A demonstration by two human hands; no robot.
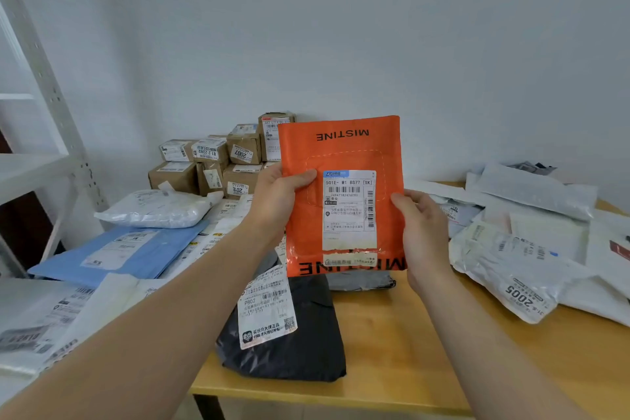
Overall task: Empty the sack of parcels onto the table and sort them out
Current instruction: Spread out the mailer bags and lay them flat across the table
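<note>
Orange MISTINE mailer [344, 153] held upright over bench [409, 368], shipping label [349, 211] toward camera, probably for a read before sorting. Left hand [276, 201] pinching left edge, thumb on front; right hand [422, 235] curled round right edge. Black poly mailer [306, 344] flat on bench just below. Apparently grouped by type: cardboard boxes [208, 164] stacked at back wall, blue mailer [116, 249] left, white poly bags [511, 269] right. No sack in view.

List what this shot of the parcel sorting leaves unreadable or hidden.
Head view: the grey parcel is mostly hidden behind the orange parcel.
Head view: fingers of the left hand and right hand lie behind that parcel.
Head view: its label's address print is too small to read.
Head view: white mailers at right are cut by the frame edge.
</note>
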